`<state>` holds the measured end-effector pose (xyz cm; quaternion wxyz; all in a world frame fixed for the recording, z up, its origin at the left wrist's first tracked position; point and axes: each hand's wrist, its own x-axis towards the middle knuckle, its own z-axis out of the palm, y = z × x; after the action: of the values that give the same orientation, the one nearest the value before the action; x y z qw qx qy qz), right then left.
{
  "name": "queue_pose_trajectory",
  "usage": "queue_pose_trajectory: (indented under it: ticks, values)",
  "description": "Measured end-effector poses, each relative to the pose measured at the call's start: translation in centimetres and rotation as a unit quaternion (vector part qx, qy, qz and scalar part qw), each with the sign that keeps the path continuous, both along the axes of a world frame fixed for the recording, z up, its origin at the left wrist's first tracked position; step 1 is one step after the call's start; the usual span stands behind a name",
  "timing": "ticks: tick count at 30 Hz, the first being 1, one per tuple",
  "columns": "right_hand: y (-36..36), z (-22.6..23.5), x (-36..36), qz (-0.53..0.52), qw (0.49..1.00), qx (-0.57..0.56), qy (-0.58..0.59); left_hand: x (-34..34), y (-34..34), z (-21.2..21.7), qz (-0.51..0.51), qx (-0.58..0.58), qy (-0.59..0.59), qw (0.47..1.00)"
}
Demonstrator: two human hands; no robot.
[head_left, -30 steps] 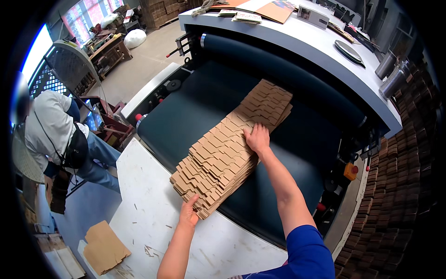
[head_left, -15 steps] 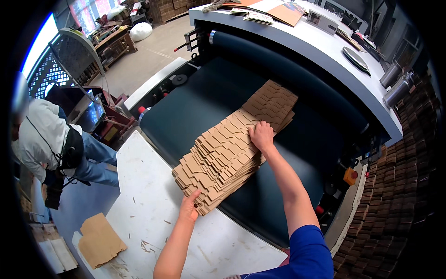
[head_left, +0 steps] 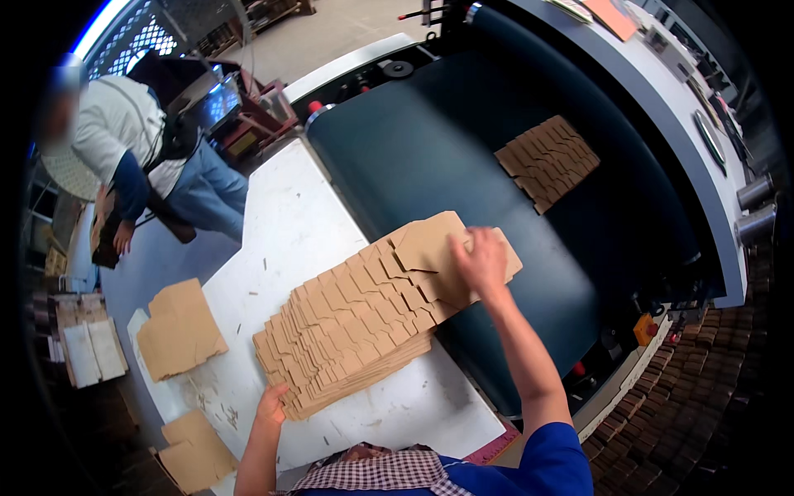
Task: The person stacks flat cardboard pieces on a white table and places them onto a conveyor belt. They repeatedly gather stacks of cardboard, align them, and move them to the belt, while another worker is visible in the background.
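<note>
A thick fanned stack of die-cut brown cardboard sheets slants from the white table up over the edge of a dark green conveyor belt. My left hand is closed on the stack's near left corner, thumb on top. At the far end my right hand curls over the top sheets, its fingers slightly blurred and partly hidden. A separate overlapping batch of cardboard sheets lies farther along the belt, close to the dark roller.
Loose cardboard pieces lie on the white table at the left, among small scraps. A person in a light top and jeans stands beyond. Right of the belt are an orange switch box and piled brown cardboard.
Both hands have drawn the stack toward me and left, off most of the belt. A batch at its far end has separated and stays on the belt. The view has shifted.
</note>
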<state>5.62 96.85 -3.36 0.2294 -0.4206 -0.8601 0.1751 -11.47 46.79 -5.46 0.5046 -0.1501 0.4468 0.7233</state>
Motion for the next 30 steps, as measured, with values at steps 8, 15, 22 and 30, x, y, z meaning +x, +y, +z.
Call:
queue_pose_trajectory:
  ticks: [8, 15, 22, 30]
  values:
    - [-9.3, -1.5, -8.9, 0.022, 0.978, -0.122, -0.167, -2.2, 7.8, 3.3, -0.138, -0.083, 0.103, 0.982]
    - [-21.2, 4.7, -10.8, 0.128, 0.962, -0.221, 0.100, 2.7, 2.0, 6.2, -0.119, -0.071, 0.397, 0.907]
    - [-34.3, 1.2, -4.2, 0.221, 0.930, -0.142, 0.258, 10.2, -11.9, 4.3, -0.202, -0.062, 0.690, 0.693]
    - [-36.3, 0.7, 2.4, 0.131, 0.878, -0.455, 0.073, -0.5, -9.7, 5.4, -0.165, 0.045, 0.688, 0.705]
